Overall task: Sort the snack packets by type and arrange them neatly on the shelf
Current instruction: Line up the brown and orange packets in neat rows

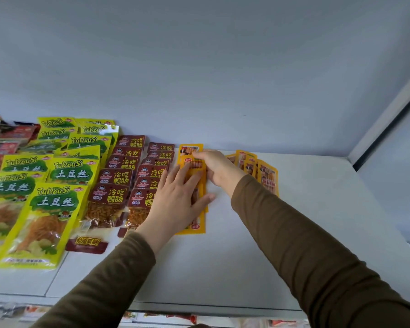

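White shelf under pale wall. Left hand flat, fingers straight and spread, pressing down on orange packet stack at shelf middle. Right hand curled, pinching top end of same stack. Both arms reach forward in brown sleeves. More orange packets just right. Maroon packets and yellow-green packets in rows to left.

Shelf looks like smooth, matt white painted board or metal, cannot tell which. Yellow-green packets are glossy plastic film with glare, part clear window. Dark red packets glossy film too. Orange packets shiny plastic. Sleeves matt olive-brown knit cloth.
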`<state>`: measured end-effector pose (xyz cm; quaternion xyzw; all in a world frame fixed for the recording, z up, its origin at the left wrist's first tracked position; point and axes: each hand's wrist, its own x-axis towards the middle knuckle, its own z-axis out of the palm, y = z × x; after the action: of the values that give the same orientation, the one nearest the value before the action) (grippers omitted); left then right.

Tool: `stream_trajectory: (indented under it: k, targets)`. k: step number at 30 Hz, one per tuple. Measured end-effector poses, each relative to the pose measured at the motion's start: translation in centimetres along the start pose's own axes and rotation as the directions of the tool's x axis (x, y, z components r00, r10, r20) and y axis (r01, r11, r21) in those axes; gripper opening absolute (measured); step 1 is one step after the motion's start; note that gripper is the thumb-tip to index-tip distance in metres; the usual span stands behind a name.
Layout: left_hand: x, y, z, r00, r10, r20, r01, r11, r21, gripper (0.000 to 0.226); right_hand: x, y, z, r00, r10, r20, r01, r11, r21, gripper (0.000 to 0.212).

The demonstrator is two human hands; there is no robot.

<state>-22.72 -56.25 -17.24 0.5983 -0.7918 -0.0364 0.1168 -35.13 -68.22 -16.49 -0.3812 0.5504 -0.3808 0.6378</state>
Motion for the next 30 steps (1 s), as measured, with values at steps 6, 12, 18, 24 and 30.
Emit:
stream_trajectory:
  k: [6,12,18,24,30]
  targets:
    - [-1.1,0.3,0.7,0.999,-0.017,0.046,0.014,0.998,0.068,0.086,1.2,0.2,0.5,0.982,-0.153,-0.113,0.12,0.958,-0.262,0.041]
    - [-0.3,0.3,0.8,0.998,-0.05,0.04,0.046,0.994,0.096,0.083,1.5,-0.4,1.1,0.961,-0.203,-0.188,0.174,0.972,-0.159,0.032]
    - [-1.2,0.1,0.8,0.999,-0.051,-0.018,0.053,0.992,0.111,0.079,1.1,-1.7,0.4,0.954,-0.281,-0.103,0.229,0.908,-0.352,0.054]
    - [-2.6,-0.4,1.3,0.999,-0.035,-0.004,0.035,0.993,0.116,0.077,0.1,-0.2,-2.0,0.953,-0.303,0.005,0.236,0.729,-0.643,0.058]
    - [-2.7,-0.1,1.7,0.999,-0.037,-0.003,0.037,0.994,0.105,0.078,0.5,0.0,-1.1,0.961,-0.271,-0.05,0.171,0.73,-0.662,0.062]
